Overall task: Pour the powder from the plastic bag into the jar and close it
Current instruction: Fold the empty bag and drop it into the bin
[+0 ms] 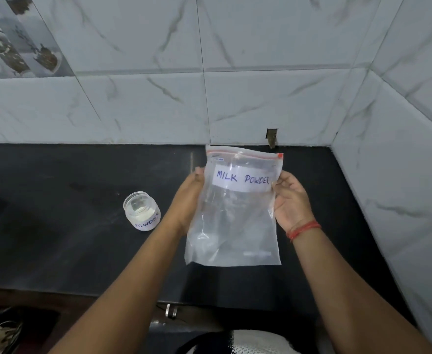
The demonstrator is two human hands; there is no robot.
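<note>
From the head camera, both hands hold a clear plastic zip bag (232,213) with a white "MILK POWDER" label upright above the black stone counter (56,200). The left hand (189,198) grips its left edge, fingers curled behind the film; the right hand (290,198) pinches the right edge, a red thread band (303,229) on its wrist. A small clear jar (141,210) labelled "POWDER", holding white powder, stands left of the bag, apart from it. Marbled white wall tiles (260,72) rise behind.
</note>
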